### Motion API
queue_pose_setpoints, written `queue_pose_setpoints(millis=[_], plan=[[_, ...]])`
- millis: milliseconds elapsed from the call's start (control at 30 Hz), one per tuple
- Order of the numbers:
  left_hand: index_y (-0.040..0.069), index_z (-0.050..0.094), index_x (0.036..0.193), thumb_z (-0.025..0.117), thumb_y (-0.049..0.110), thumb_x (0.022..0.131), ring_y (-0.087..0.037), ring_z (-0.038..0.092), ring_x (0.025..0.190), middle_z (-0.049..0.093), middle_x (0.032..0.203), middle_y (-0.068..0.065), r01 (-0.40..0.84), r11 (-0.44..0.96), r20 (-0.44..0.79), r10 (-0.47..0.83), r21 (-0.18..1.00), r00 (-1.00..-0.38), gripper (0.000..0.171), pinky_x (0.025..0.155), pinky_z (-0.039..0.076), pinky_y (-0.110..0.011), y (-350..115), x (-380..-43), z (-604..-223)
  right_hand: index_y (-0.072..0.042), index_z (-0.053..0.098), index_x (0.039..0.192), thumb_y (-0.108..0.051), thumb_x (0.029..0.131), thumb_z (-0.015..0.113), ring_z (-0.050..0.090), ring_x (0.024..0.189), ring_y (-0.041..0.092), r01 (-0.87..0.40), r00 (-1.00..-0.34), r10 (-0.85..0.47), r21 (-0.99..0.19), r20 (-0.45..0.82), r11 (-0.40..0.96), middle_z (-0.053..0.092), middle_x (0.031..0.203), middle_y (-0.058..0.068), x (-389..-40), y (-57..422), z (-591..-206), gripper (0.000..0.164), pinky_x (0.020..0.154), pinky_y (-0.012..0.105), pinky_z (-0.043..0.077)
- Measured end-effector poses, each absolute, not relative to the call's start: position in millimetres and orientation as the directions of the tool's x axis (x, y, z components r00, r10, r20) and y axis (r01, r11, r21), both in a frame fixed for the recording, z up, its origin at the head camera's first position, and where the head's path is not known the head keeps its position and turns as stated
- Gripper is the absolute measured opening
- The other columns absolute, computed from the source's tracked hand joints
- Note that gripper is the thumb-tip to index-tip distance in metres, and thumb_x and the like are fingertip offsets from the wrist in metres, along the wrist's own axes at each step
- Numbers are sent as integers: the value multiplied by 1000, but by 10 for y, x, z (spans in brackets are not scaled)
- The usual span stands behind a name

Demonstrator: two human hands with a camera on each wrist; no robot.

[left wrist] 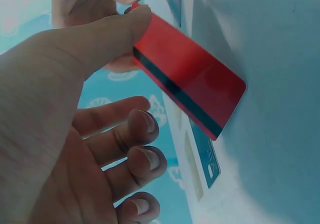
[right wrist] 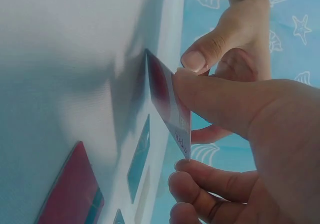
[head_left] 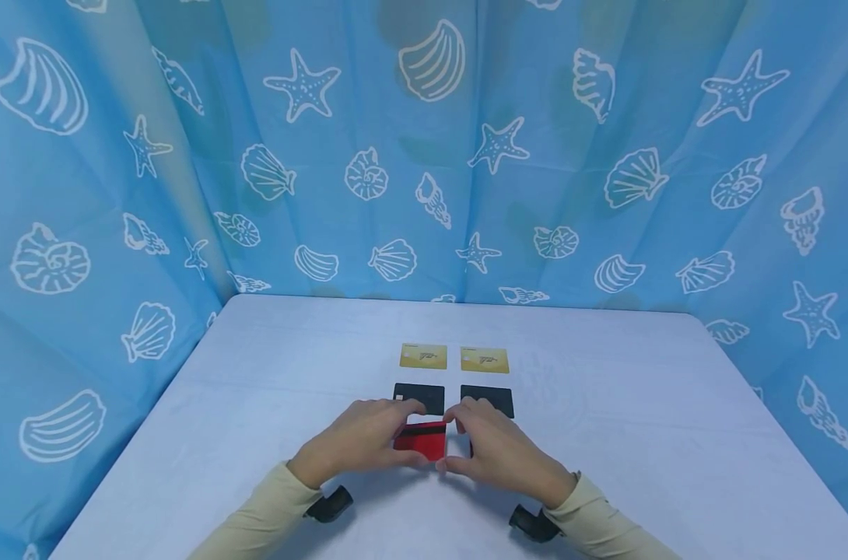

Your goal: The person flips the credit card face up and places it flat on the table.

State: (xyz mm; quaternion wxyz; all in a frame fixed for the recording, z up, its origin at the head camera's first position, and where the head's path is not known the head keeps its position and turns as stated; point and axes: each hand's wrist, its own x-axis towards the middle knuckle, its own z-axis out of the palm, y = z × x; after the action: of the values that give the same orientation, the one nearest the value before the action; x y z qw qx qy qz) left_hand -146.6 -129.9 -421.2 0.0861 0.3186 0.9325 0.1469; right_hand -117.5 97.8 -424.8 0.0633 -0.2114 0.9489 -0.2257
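Observation:
A red bank card [head_left: 419, 443] with a black magnetic stripe stands tilted between the hands, its lower end close to the white table. My right hand [head_left: 497, 451] pinches it at its right short edge, thumb at one corner and a fingertip at the other. My left hand [head_left: 368, 435] curves loosely around the card's left side. Its thumb touches the card near the right thumb, while the other left fingers [left wrist: 140, 159] stay apart from it in the left wrist view. Another red card [right wrist: 75, 189] lies on the table, mostly hidden under my right hand in the head view.
Two black cards [head_left: 431, 400] [head_left: 490, 399] lie just beyond the hands. Farther back, two gold cards [head_left: 424, 356] [head_left: 485, 360] lie side by side. Behind the white table [head_left: 291, 350] hangs a blue curtain [head_left: 396, 155] with shell prints.

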Motion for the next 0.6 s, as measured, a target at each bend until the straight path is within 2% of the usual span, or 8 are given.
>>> queue_pose_setpoints(millis=[267,600], plan=[[19,59,140,84,56,80,-8,67,100,73,119,3,573,751,-62,622,327,-780,76,84,58,-30,-1250,-1430,-4230,-15,65,126,-43,79,89,50,94,12,-386,-899,-439,-472,-2,793,60,99,-4,-1149,988,-4202,59,71,28,47],[20,59,141,81,58,82,-7,68,99,74,120,5,586,742,-66,636,325,-769,74,81,57,-27,-1215,-1407,-4237,-16,64,127,-41,79,89,48,94,12,-388,-898,-439,-477,6,789,61,100,-3,-1139,984,-4198,59,69,25,46]])
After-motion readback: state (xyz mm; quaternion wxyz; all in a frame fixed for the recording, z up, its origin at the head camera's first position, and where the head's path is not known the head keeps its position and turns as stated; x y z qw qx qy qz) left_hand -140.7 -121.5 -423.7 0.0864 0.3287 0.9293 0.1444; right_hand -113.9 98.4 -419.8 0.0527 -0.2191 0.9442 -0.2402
